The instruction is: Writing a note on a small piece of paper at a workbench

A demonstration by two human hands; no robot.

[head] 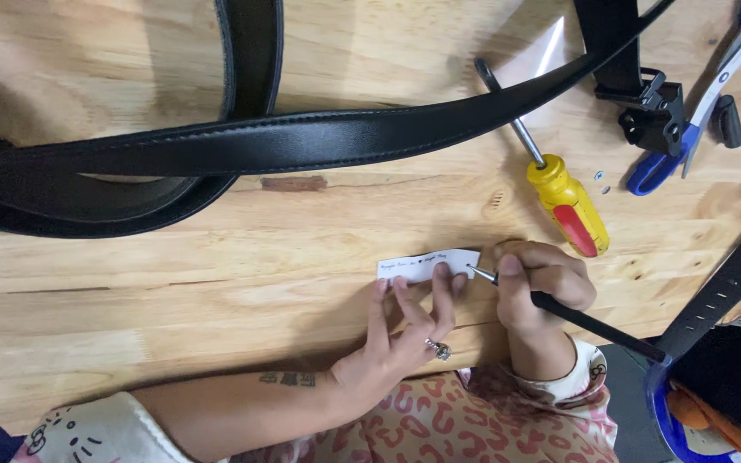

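On the wooden table (216, 283) lies a small white paper slip (426, 264) bearing handwriting. The left hand (400, 343), wearing a ring, presses its fingertips (441, 271) on the slip's lower edge. The right hand (542, 287) grips a black pen (576, 319), whose tip touches the slip's right end. Above, a long black leather belt (302, 141) stretches across the table and loops at the left. A screwdriver (559, 193) with a yellow and red handle lies near the right hand, and blue-handled scissors (696, 111) lie beside a black buckle (653, 116) at the upper right.
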